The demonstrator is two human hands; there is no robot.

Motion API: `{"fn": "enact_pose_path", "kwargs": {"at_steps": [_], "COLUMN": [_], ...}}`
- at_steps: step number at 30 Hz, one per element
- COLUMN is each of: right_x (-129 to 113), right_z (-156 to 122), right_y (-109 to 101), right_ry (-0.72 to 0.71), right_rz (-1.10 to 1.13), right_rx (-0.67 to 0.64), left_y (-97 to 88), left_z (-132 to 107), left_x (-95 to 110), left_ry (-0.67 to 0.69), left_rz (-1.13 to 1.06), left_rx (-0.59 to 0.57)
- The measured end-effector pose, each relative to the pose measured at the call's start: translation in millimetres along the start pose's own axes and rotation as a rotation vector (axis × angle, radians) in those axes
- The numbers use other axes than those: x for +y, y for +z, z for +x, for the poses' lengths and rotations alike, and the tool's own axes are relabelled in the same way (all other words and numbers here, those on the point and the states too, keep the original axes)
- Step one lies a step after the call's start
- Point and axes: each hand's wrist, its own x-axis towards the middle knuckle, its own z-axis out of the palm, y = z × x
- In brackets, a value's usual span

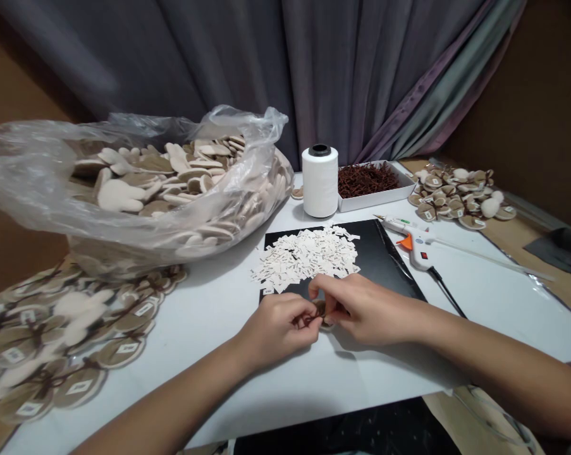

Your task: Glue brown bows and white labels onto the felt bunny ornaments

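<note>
My left hand and my right hand meet over the front edge of the black sheet, both with fingers pinched. Between them is a small brown felt piece, mostly covered by my fingers. A bit of dark cord seems to show at my left fingertips, too small to make out well. Just beyond my hands, a heap of small white printed labels is spread over the black sheet.
At the left stands a clear plastic bag of bunny-shaped felt pieces. Labelled pieces with brown bows lie before it, more at back right. Behind are a white thread cone, a box of brown bows and a glue gun.
</note>
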Motion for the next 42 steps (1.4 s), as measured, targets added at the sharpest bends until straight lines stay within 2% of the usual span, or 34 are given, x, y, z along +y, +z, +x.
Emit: {"fn": "enact_pose_path", "kwargs": {"at_steps": [5, 8, 12, 16, 22, 26, 28, 31, 36, 42], "right_x": [1, 1, -1, -1, 0, 1, 1, 0, 4, 6], "right_z": [-1, -2, -1, 3, 4, 4, 5, 7, 9, 8], "right_y": [-2, -9, -18, -15, -8, -7, -5, -3, 1, 2], "right_ry": [0.007, 0.025, 0.056, 0.084, 0.189, 0.204, 0.217, 0.248, 0.27, 0.14], "right_rz": [-0.007, 0.068, 0.152, 0.219, 0.346, 0.527, 0.586, 0.639, 0.757, 0.588], "right_rx": [0.001, 0.014, 0.025, 0.08, 0.182, 0.185, 0.192, 0.209, 0.147, 0.13], "left_y": [-0.9, -3.0, -4.3, -3.7, -7.3, -9.2, -8.2, -4.1, 1.3, -0.1], "left_z": [1, 1, 1, 0, 0, 1, 1, 0, 0, 3], "left_x": [0, 0, -1, -1, 0, 0, 1, 5, 9, 11], "left_ry": [-0.008, -0.043, -0.182, -0.317, -0.35, -0.398, -0.416, -0.365, -0.321, -0.307], "left_rz": [-0.007, -0.093, -0.316, -0.518, -0.852, -1.022, -1.027, -0.95, -0.798, -0.682], "left_rx": [0.002, 0.028, 0.028, 0.029, 0.044, 0.092, 0.106, 0.127, 0.228, 0.183]}}
